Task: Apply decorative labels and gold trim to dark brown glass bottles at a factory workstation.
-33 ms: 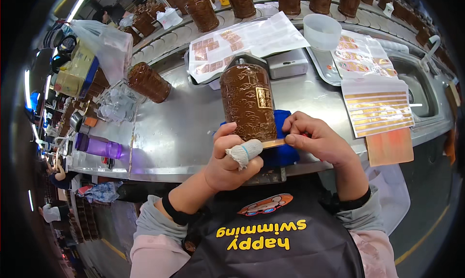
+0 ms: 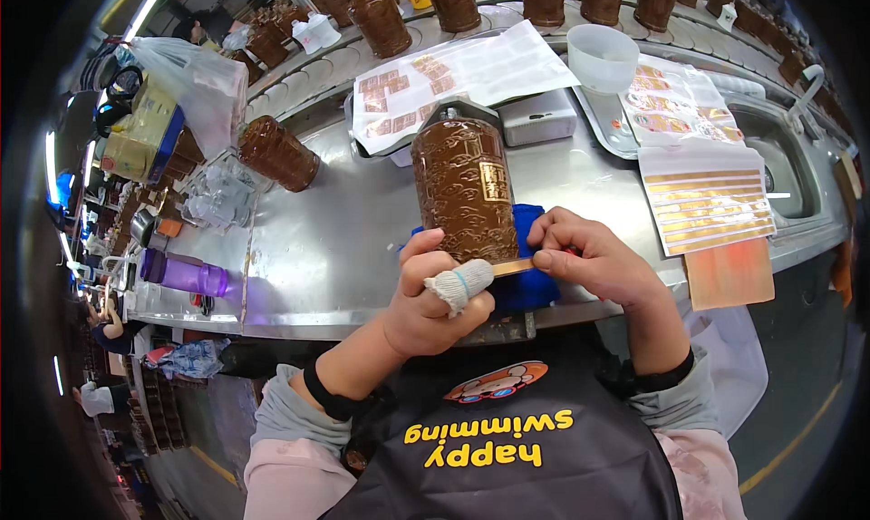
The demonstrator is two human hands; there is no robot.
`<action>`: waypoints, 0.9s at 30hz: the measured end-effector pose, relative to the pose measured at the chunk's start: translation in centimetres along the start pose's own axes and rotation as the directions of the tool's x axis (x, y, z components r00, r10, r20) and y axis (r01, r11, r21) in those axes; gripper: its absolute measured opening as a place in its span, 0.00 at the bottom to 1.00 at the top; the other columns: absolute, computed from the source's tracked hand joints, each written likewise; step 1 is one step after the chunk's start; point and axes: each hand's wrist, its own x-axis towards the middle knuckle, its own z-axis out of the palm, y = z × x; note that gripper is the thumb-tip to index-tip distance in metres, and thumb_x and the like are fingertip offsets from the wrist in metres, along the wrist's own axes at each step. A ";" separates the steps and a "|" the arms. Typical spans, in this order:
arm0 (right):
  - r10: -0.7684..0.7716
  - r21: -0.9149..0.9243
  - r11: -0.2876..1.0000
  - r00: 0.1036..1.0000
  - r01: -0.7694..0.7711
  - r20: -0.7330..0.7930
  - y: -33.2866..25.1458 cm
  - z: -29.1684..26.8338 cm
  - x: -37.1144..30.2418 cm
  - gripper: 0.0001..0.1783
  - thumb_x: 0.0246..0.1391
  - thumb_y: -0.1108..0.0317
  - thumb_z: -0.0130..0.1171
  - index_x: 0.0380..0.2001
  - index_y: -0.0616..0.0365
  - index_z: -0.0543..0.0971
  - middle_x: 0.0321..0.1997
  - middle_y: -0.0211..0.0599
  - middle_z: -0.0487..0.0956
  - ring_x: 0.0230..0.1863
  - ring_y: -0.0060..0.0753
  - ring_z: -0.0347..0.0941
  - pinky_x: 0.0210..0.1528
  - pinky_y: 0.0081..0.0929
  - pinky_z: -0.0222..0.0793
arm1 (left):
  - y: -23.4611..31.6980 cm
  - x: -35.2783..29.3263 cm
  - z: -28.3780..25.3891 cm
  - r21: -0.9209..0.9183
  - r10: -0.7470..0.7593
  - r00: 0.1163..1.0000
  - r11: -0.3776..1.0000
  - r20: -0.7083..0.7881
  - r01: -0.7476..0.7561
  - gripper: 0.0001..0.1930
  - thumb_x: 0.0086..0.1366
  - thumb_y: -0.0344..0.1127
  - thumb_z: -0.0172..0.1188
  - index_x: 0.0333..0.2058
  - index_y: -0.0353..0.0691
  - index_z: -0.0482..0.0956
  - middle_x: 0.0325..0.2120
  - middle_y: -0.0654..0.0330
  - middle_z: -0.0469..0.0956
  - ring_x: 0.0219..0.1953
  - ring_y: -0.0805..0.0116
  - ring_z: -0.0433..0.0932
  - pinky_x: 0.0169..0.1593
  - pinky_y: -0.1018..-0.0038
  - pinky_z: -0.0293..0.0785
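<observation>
A brown embossed bottle (image 2: 460, 189) with a gold square label (image 2: 496, 183) lies on its side, its base toward me. My left hand (image 2: 433, 293) curls against the base end. One of its fingers wears a white knit cover (image 2: 459, 287) with a pale blue band, pressed by a narrow gold strip (image 2: 513, 267). The strip runs along the bottle's base to my right hand (image 2: 589, 259), whose thumb and finger pinch its other end. Beneath the bottle and hands is a blue cloth (image 2: 530, 289). The bottle's neck end rests at a dark holder.
Sheets of gold strips (image 2: 707, 203) lie at right by a sink (image 2: 770, 157). Label sheets (image 2: 453, 80) and a translucent tub (image 2: 603, 59) stand behind. Another brown bottle (image 2: 278, 154) and a purple drinking bottle (image 2: 184, 273) are at left. A conveyor (image 2: 494, 19) carries bottles.
The bottle's surface looks slightly turned, its gold label and relief showing a little differently. Both hands stay nearly where they were, with the strip held between them.
</observation>
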 end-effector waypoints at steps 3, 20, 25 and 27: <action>-0.026 -0.005 1.000 1.000 0.026 -0.006 0.4 -0.1 0.0 0.13 0.57 0.66 0.59 0.22 0.58 0.71 0.42 0.31 0.69 0.38 0.19 0.61 0.43 0.19 0.59 | 0.0 0.1 0.2 0.077 0.070 0.997 0.994 0.018 -0.071 0.12 0.37 0.26 0.66 0.23 0.50 0.77 0.38 0.69 0.73 0.41 0.65 0.66 0.58 0.53 0.61; -0.044 0.002 0.999 0.999 0.044 -0.013 0.9 0.4 0.3 0.14 0.55 0.64 0.62 0.21 0.57 0.71 0.42 0.30 0.68 0.38 0.19 0.61 0.41 0.18 0.58 | 0.2 0.9 -0.1 0.141 0.085 0.995 0.986 0.059 -0.093 0.13 0.36 0.28 0.67 0.23 0.53 0.78 0.36 0.71 0.70 0.41 0.65 0.65 0.57 0.54 0.63; -0.029 0.021 0.999 0.999 0.030 -0.022 0.6 0.5 0.2 0.14 0.56 0.64 0.61 0.21 0.57 0.71 0.41 0.30 0.68 0.37 0.19 0.61 0.40 0.18 0.58 | 0.4 2.3 -0.4 0.131 0.145 0.973 0.977 0.179 -0.170 0.15 0.40 0.28 0.67 0.30 0.51 0.78 0.35 0.69 0.68 0.46 0.65 0.65 0.58 0.57 0.64; -0.021 0.019 1.000 0.999 0.022 -0.034 0.5 0.5 0.2 0.14 0.56 0.64 0.61 0.21 0.57 0.71 0.41 0.30 0.68 0.37 0.19 0.61 0.40 0.18 0.58 | 0.0 1.3 0.1 0.091 0.080 0.991 0.992 0.105 -0.090 0.16 0.40 0.28 0.67 0.32 0.49 0.78 0.36 0.68 0.68 0.46 0.64 0.65 0.59 0.57 0.64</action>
